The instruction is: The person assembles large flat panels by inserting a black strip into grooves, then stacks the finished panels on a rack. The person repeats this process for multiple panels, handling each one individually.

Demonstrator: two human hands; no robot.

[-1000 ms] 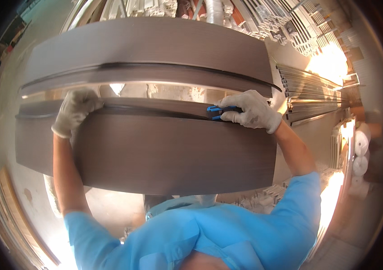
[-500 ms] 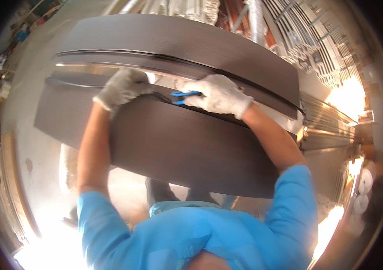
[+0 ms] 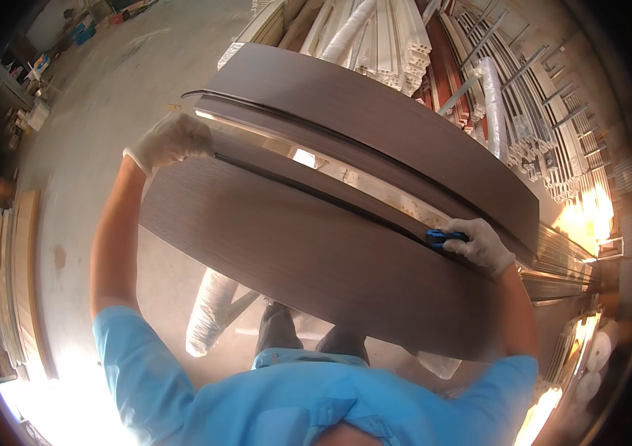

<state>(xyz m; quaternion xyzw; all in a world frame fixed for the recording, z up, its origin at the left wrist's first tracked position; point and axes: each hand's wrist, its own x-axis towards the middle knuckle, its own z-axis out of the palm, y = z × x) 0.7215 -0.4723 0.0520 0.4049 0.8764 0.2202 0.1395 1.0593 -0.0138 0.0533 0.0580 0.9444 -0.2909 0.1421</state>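
Note:
Two long dark brown wood-grain boards lie side by side, a near board (image 3: pixel 308 245) and a far board (image 3: pixel 375 111). A thin black strip (image 3: pixel 308 192) runs along the near board's grooved edge. At the strip's left end is my left hand (image 3: pixel 171 141), in a white glove, its fingers closed round the strip; that end is hidden in the glove. My right hand (image 3: pixel 479 245), also gloved, is closed on a small blue-handled hand tool (image 3: pixel 446 238) near the right end of the same edge. The tool's working end cannot be made out.
Beneath the boards stands a plastic-wrapped support (image 3: pixel 208 316). Stacks of pale profiles (image 3: pixel 397 44) lie beyond the far board, with racks of long profiles (image 3: pixel 553 126) at the right. Upright planks (image 3: pixel 26 275) stand at the left.
My hands have moved apart: the left toward the boards' left end, the right down to the right with the blue-handled tool. The whole view has shifted and turned.

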